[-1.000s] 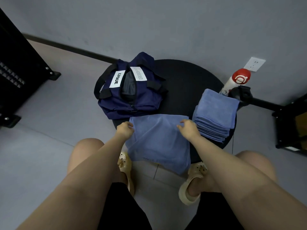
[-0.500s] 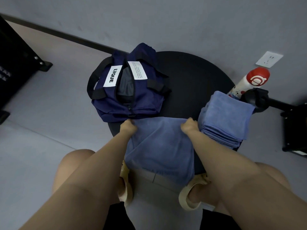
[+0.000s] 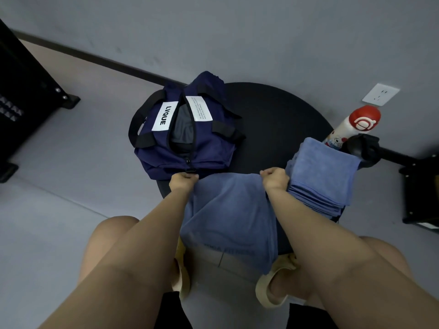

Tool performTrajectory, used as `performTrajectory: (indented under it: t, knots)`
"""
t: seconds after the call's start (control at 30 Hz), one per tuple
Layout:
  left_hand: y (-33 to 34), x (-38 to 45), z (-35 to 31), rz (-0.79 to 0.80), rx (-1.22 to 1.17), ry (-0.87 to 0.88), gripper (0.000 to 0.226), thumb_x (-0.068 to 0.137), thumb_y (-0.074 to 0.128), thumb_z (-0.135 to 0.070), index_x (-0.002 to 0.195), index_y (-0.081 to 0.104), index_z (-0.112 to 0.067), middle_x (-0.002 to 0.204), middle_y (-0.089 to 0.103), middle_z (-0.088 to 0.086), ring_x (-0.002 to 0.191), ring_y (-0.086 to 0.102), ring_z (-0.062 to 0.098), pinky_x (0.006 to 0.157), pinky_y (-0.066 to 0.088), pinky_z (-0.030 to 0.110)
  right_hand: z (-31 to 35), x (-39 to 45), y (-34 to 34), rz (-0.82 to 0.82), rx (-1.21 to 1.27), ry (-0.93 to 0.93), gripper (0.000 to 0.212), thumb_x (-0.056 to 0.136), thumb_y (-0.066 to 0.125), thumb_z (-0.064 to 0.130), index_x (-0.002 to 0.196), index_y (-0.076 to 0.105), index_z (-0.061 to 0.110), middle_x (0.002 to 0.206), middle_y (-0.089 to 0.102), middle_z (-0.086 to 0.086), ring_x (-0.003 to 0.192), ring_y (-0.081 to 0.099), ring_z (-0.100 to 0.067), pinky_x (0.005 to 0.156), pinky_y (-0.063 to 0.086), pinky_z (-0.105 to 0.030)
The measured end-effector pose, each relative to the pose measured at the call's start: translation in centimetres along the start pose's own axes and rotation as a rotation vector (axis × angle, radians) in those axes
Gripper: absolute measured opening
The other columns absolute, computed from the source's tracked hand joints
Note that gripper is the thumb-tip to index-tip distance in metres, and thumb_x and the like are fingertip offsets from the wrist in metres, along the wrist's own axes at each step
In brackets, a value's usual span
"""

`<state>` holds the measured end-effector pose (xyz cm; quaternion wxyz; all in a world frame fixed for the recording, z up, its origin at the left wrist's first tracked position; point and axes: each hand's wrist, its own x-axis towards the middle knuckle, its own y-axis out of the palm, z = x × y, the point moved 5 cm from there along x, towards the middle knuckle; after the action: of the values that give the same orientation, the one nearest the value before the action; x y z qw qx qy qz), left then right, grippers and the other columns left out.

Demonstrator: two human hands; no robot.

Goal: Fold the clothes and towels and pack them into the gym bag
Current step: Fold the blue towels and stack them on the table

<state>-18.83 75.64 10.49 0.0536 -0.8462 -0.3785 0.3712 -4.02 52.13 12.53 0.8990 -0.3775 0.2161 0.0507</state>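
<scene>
while both hands' fingers (image 3: 190,177) pinch the blue towel (image 3: 228,210), a round black table (image 3: 273,129) meets grey wall (image 3: 237,32)

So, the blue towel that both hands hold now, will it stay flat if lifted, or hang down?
The towel is probably floppy: its near end already droops off the table. It likely feels light, since the left hand and right hand only pinch its corners.
</scene>
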Motion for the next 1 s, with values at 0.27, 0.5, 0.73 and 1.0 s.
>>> performTrajectory:
  t: [0.27,0.5,0.73,1.0]
  knots:
    - [-2.5,-3.2,-3.1,0.053,-0.166,-0.02,0.023,0.082,0.063,0.007,0.069,0.053,-0.008,0.077,0.057,0.012,0.072,0.054,0.025,0.069,0.052,0.035,2.9,-2.4,-3.4,-0.014,0.207,0.009,0.016,0.083,0.056,-0.004,0.086,0.066,0.01,0.108,0.066,-0.015,0.096,0.064,-0.031,0.089,0.053,-0.034]
    - [-6.3,-6.6,-6.1,0.009,-0.163,0.16,0.017,0.085,0.056,0.005,0.079,0.058,-0.01,0.094,0.059,0.013,0.085,0.054,0.025,0.072,0.05,0.033,4.4,-5.2,-8.5,-0.06,0.238,-0.093,0.009,0.088,0.062,0.01,0.085,0.067,0.016,0.108,0.068,-0.006,0.091,0.059,-0.022,0.072,0.041,-0.024]
    - [-9.5,-10.6,-9.4,-0.073,-0.185,0.301,0.018,0.083,0.059,-0.001,0.075,0.06,-0.017,0.111,0.064,0.021,0.088,0.058,0.031,0.079,0.05,0.036,5.7,-8.2,-12.9,-0.145,0.318,-0.223,0.013,0.085,0.065,0.006,0.095,0.073,0.007,0.106,0.07,-0.009,0.102,0.063,-0.025,0.08,0.045,-0.024]
    - [-12.7,-14.5,-14.5,-0.122,-0.187,0.454,0.012,0.085,0.058,-0.007,0.088,0.064,-0.016,0.096,0.062,0.008,0.084,0.055,0.022,0.087,0.051,0.035,7.4,-9.8,-17.0,-0.172,0.486,-0.267,0.025,0.085,0.06,-0.001,0.105,0.072,0.008,0.112,0.068,-0.01,0.106,0.063,-0.026,0.098,0.048,-0.032]
